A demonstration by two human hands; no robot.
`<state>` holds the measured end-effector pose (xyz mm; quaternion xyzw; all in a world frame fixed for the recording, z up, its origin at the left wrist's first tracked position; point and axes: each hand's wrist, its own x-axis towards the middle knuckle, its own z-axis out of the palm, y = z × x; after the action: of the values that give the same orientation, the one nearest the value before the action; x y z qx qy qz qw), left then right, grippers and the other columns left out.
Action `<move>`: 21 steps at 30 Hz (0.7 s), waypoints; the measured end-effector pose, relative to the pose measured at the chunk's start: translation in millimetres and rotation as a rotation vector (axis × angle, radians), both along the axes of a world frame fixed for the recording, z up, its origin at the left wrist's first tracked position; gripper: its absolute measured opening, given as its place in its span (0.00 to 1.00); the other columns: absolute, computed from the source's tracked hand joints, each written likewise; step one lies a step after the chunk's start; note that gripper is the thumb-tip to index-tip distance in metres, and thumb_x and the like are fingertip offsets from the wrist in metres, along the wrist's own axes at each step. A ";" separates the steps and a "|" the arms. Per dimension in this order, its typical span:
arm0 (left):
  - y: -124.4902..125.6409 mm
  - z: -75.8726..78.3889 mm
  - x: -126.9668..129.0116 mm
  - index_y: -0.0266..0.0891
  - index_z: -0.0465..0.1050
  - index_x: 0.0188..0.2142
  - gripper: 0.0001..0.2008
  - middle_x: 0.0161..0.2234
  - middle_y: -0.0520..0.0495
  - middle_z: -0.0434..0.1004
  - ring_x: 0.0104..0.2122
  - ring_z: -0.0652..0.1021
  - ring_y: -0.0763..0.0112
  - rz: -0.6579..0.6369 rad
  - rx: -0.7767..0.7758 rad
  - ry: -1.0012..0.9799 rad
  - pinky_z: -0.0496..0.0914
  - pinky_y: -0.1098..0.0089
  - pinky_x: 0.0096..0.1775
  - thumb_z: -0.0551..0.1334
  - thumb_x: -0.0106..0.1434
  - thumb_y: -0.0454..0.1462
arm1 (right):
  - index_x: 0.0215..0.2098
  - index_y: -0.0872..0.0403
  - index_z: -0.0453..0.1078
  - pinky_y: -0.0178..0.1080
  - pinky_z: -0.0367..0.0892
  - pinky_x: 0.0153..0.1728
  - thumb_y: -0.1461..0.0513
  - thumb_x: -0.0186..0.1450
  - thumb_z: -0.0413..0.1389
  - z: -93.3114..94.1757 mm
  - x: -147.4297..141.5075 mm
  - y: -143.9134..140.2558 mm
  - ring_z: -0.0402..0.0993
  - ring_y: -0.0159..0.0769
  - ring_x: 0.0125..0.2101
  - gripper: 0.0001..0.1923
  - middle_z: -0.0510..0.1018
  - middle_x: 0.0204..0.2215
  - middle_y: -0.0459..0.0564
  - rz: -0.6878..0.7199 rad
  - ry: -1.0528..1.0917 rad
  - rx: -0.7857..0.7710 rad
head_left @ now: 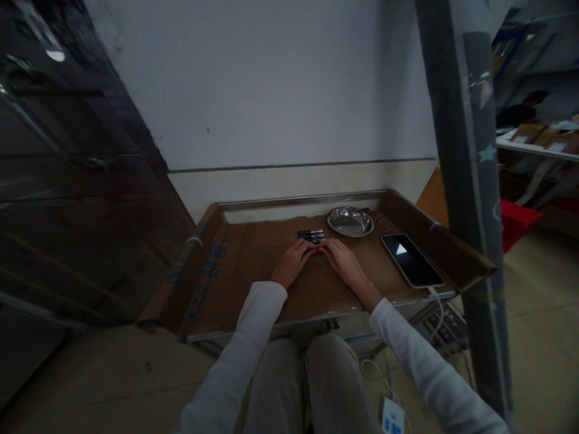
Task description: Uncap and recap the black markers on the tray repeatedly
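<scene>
My left hand (292, 263) and my right hand (344, 261) meet over the middle of the cardboard-covered table (253, 259). Their fingertips pinch together around a small red thing (318, 249). Its kind is too small to make out and the fingers mostly cover it. Just beyond the fingertips lie several slim black-and-silver sticks (310, 232) side by side, looking like pens; the fingers partly hide the nearest ones. Behind my right hand sits a round, shallow metal dish (350, 222).
A phone (412, 260) lies at the table's right, with a white cable (437, 304) hanging off the front edge. Raised cardboard-wrapped sides (434, 238) border the table. A wall (280, 90) stands behind, and a grey post (470, 181) rises at the right.
</scene>
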<state>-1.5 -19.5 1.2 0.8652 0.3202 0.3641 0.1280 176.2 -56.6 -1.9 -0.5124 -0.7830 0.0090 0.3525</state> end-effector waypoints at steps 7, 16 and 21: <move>-3.1 -0.1 1.9 0.40 0.63 0.45 0.08 0.42 0.48 0.75 0.42 0.77 0.73 -0.023 -0.084 -0.074 0.71 0.68 0.47 0.54 0.65 0.35 | 0.43 0.52 0.67 0.41 0.66 0.47 0.61 0.68 0.46 -1.1 2.8 -1.7 0.70 0.38 0.43 0.10 0.74 0.40 0.52 0.138 0.111 -0.003; -5.9 4.4 2.5 0.42 0.65 0.47 0.13 0.46 0.47 0.74 0.47 0.74 0.66 0.024 -0.029 0.090 0.67 0.62 0.51 0.53 0.63 0.31 | 0.40 0.53 0.69 0.43 0.67 0.46 0.60 0.69 0.45 -6.7 9.9 3.6 0.71 0.40 0.41 0.12 0.75 0.38 0.53 -0.006 0.243 0.077; -4.5 5.6 2.8 0.42 0.71 0.42 0.09 0.42 0.47 0.74 0.45 0.72 0.64 -0.013 0.041 0.197 0.66 0.61 0.50 0.58 0.62 0.38 | 0.40 0.53 0.69 0.41 0.66 0.45 0.59 0.68 0.46 -11.8 15.3 5.9 0.72 0.39 0.40 0.12 0.76 0.38 0.52 -0.081 0.329 0.098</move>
<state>1.3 -24.1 6.8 0.9014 0.3179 0.2828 0.0804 191.5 -50.7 -13.7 -0.5175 -0.6930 0.0404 0.5003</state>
